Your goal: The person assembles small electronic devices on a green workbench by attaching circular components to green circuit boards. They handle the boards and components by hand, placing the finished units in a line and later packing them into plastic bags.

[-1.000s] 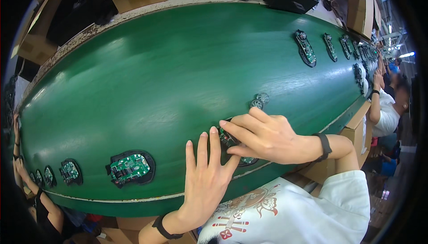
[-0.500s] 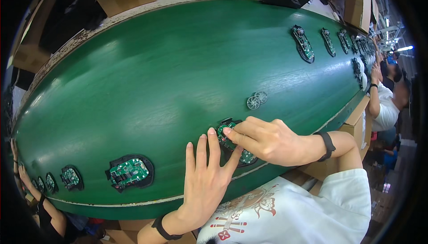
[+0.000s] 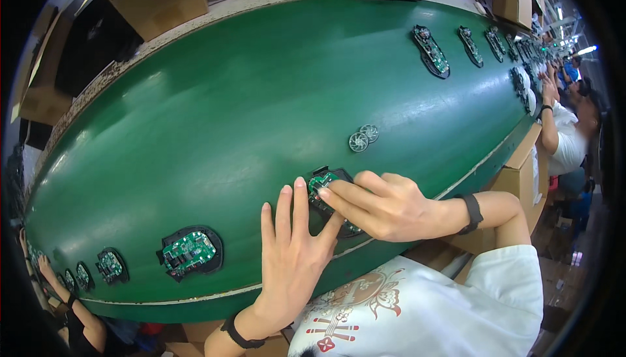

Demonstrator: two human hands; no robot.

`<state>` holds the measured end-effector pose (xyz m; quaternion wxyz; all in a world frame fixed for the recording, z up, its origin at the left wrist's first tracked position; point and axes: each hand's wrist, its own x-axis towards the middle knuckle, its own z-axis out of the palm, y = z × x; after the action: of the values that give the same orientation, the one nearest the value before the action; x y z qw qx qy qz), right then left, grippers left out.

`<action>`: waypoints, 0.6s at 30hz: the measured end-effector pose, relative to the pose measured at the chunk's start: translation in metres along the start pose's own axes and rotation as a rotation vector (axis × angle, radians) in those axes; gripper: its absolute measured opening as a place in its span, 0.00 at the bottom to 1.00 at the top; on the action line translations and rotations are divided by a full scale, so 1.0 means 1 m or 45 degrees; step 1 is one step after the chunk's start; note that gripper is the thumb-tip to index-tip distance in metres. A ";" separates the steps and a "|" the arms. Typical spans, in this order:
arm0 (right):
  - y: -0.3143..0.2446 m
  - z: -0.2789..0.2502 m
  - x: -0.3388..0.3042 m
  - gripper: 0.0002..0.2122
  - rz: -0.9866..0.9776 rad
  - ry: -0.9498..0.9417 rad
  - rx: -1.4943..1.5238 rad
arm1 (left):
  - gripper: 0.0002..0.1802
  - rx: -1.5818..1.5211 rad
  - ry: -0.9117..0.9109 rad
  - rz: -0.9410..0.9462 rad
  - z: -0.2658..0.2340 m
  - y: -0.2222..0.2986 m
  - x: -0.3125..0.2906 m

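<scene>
An open computer mouse base (image 3: 340,174), a black shell with a green circuit board on it, lies under my hands near the belt's front edge. My right hand (image 3: 389,208) is closed in a pinch over the board. Whatever is between its fingertips is hidden. My left hand (image 3: 287,246) is spread beside the base, its fingers stretched over the belt and its thumb reaching to the base's near part. Beyond the base lie two small spoked wheels (image 3: 358,142), one partly overlapping the other.
On the green belt (image 3: 215,122), a similar mouse base (image 3: 190,252) lies to my left, with several more past it. Another row, led by a mouse base (image 3: 432,52), runs to the far right. Cardboard boxes (image 3: 153,1) line the back. Co-workers' hands show at both ends.
The view has shifted slightly, so the wheels and far bases appear further left and higher. My right hand has stayed pinched over the board, and my left hand has stayed spread.
</scene>
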<state>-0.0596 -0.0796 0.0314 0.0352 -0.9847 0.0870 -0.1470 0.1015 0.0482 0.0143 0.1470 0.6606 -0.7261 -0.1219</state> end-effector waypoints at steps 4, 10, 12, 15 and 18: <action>0.002 0.001 0.012 0.18 0.099 -0.049 0.051 | 0.31 0.016 -0.051 0.028 -0.002 -0.003 0.003; 0.016 -0.025 -0.007 0.19 0.269 -0.074 0.107 | 0.30 0.164 -0.115 -0.052 -0.016 0.004 -0.001; 0.015 -0.028 -0.018 0.15 0.407 -0.096 0.279 | 0.32 0.258 -0.151 -0.062 -0.017 0.007 -0.009; 0.004 -0.022 -0.035 0.10 0.541 -0.047 0.455 | 0.33 0.274 -0.176 -0.040 -0.016 0.007 -0.013; -0.005 -0.011 -0.039 0.09 0.572 -0.020 0.503 | 0.34 0.249 -0.156 -0.035 -0.011 0.007 -0.014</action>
<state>-0.0983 -0.0685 0.0309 0.2585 -0.9159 0.2722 -0.1421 0.1007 0.0625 0.0263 0.0355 0.6729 -0.7330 -0.0927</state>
